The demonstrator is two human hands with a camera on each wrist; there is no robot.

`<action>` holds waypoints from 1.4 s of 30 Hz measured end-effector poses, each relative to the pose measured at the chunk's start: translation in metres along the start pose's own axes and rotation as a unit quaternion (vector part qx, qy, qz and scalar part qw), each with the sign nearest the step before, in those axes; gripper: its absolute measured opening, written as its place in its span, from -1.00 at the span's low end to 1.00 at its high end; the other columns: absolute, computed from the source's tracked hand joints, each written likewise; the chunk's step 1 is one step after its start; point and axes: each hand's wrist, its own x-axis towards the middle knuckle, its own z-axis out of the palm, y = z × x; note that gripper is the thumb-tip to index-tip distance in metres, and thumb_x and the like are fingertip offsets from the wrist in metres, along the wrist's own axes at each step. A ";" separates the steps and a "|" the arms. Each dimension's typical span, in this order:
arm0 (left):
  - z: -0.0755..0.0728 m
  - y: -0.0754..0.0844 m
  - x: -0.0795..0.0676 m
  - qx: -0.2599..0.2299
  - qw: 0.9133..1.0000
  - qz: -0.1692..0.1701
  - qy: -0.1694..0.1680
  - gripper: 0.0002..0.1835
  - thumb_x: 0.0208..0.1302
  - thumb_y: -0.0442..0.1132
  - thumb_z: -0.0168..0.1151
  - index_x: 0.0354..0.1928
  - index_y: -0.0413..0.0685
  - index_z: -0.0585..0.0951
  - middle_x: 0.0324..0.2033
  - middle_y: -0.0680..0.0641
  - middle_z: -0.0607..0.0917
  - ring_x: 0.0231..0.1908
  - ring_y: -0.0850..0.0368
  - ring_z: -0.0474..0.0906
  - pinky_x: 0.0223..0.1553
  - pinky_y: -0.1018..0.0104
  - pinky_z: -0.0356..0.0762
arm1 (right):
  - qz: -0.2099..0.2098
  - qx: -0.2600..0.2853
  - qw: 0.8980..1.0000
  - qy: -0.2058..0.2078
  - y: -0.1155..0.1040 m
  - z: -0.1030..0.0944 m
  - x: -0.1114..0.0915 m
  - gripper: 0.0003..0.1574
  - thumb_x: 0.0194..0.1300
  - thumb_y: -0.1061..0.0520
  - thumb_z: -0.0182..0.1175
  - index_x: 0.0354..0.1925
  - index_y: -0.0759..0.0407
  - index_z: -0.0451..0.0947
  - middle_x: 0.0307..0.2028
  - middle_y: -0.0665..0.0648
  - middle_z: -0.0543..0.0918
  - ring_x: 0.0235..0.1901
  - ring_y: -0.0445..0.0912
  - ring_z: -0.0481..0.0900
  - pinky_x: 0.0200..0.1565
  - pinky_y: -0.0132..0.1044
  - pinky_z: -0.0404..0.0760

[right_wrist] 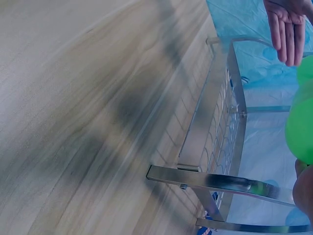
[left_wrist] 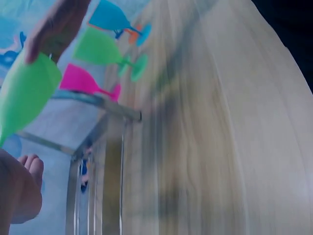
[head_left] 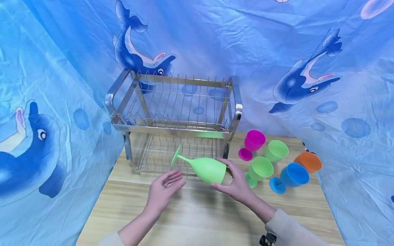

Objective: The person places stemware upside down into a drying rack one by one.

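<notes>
A light green plastic goblet is tipped on its side in the air before the metal rack, its foot pointing left. My right hand grips it by the rim end, thumb below and fingers behind the cup. Close to the goblet's foot, my left hand holds nothing, its fingers loosely bent and apart from the stem. In the left wrist view the green goblet hangs from the right hand. The right wrist view shows part of the green goblet and the left hand with extended fingers.
A two-tier metal dish rack stands at the back of the wooden table. Right of it are a magenta goblet, two green goblets, a blue goblet and an orange goblet. Dolphin-printed cloth surrounds the table.
</notes>
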 end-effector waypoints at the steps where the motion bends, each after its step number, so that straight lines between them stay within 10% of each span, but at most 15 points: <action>1: 0.004 0.002 0.000 -0.007 1.000 -0.007 -0.001 -0.43 0.29 -0.21 0.57 0.30 -0.22 0.65 0.17 -0.18 0.77 0.21 -0.12 0.71 0.19 0.35 0.68 | -0.001 0.000 1.000 0.001 0.000 0.000 0.000 0.09 0.03 0.04 0.74 0.46 0.04 0.46 0.30 0.11 0.61 0.23 0.04 0.62 0.21 -0.03 0.74; 15: 0.043 0.007 0.014 -0.107 0.993 -0.052 -0.001 -0.22 0.34 -0.09 0.54 0.49 -0.22 0.45 0.39 -0.25 0.58 0.39 -0.12 0.54 0.43 0.14 0.49 | -0.021 0.005 1.000 0.004 -0.005 0.005 0.004 0.10 0.03 0.09 0.73 0.45 0.23 0.44 0.30 0.12 0.61 0.19 0.02 0.64 0.18 -0.09 0.75; 42: 0.048 0.011 0.040 -0.228 0.971 -0.054 -0.051 -0.43 0.35 -0.38 0.40 0.36 -0.29 0.47 0.27 -0.19 0.65 0.20 0.07 0.63 0.26 0.27 0.63 | 0.024 0.079 0.997 -0.003 -0.014 0.015 0.000 0.07 0.08 0.15 0.69 0.47 0.25 0.41 0.36 0.16 0.57 0.20 0.07 0.61 0.25 -0.18 0.69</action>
